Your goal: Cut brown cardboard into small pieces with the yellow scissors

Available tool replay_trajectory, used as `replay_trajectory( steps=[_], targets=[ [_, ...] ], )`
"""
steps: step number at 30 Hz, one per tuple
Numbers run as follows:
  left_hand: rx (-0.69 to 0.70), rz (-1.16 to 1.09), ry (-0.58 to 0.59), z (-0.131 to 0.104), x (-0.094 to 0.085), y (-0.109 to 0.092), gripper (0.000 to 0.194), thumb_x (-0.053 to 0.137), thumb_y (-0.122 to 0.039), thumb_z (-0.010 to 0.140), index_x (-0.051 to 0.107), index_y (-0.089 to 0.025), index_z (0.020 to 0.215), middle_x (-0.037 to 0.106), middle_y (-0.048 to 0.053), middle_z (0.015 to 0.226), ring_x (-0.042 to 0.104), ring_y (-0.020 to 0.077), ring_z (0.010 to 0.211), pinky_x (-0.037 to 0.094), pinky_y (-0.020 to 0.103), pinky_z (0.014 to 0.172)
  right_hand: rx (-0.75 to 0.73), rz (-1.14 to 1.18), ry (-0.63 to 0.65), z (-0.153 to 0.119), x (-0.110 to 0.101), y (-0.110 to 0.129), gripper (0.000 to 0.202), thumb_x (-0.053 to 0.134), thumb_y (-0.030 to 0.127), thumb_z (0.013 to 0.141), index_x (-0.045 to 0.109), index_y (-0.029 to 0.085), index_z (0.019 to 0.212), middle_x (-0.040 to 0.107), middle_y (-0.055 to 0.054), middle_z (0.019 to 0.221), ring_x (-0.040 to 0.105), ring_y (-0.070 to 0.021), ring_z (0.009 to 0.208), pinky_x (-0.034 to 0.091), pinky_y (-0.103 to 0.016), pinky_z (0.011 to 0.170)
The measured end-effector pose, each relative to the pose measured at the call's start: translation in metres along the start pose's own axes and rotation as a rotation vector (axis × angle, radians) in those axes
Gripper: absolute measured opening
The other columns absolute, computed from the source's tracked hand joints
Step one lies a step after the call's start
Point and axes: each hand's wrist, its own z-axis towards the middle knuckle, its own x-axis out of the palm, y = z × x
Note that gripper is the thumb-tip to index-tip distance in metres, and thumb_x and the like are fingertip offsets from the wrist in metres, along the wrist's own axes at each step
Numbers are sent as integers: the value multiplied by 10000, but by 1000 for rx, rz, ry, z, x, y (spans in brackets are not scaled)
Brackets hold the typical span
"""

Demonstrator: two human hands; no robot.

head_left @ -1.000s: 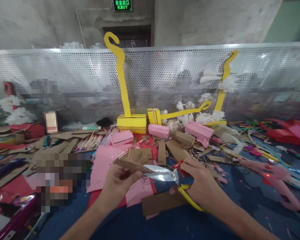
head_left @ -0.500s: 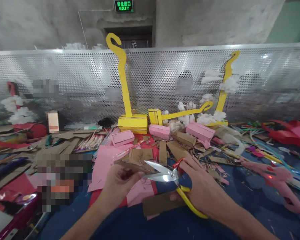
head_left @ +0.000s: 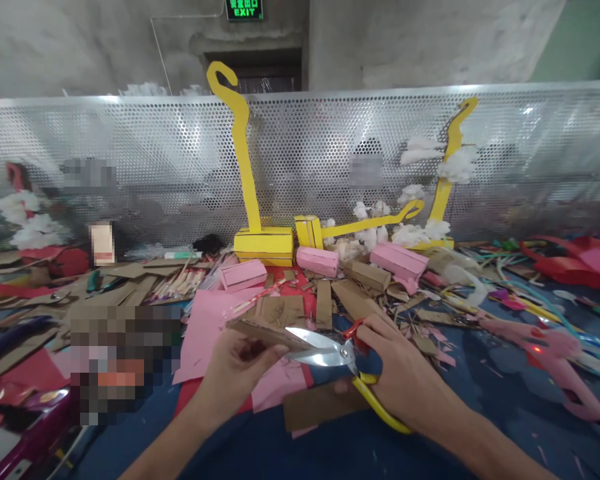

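My left hand [head_left: 245, 363] pinches a narrow piece of brown cardboard [head_left: 267, 335] between thumb and fingers. In my right hand [head_left: 393, 360] is a pair of scissors [head_left: 325, 353] with one red and one yellow handle. The scissor blades are parted and lie on either side of the cardboard's right end. Below the hands, pink paper [head_left: 207, 320] and red paper lie on the blue table. A flat cardboard strip [head_left: 323, 403] rests under the scissors. Part of the cardboard is hidden behind my left fingers.
Behind the hands are pink boxes [head_left: 399, 260], a yellow box [head_left: 264, 247] with a tall hooked strip, and cardboard scraps. A pink glue gun [head_left: 545, 350] with a lit red light lies right. A perforated metal screen [head_left: 300, 153] stands across the back.
The scissor blades have moved closer together, onto the cardboard's right end. My left hand keeps its hold, and the view has shifted slightly.
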Motion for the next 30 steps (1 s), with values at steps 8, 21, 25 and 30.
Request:
replay_trajectory(
  steps=[8,21,25,30],
  targets=[
    [-15,-87,8,-1,-1,8,142,796,-231,750,747,-160,863,803,67,856,754,210,798,614,268,708,-17,39,-58,0,3,-1,390,799,327,705,420,240,692,560,-32,838,539,-207,755,452,-340,656],
    [-26,-87,9,-1,1,4,132,790,-234,761,735,-155,852,794,58,851,740,209,796,607,280,717,-12,42,-69,0,5,-2,380,798,319,677,427,242,694,549,-23,829,546,-205,745,449,-325,651],
    [8,-89,11,-2,-2,7,145,783,-217,768,736,-163,894,788,56,871,736,200,796,604,267,708,11,27,-18,-3,4,-1,351,794,341,695,474,235,793,563,-49,927,551,-229,808,474,-363,700],
    [16,-18,57,0,-4,4,85,743,-207,804,739,-148,866,767,71,879,733,210,834,597,279,755,23,6,22,-4,2,1,372,804,356,697,476,236,826,559,-62,969,545,-258,870,475,-396,739]
  ],
)
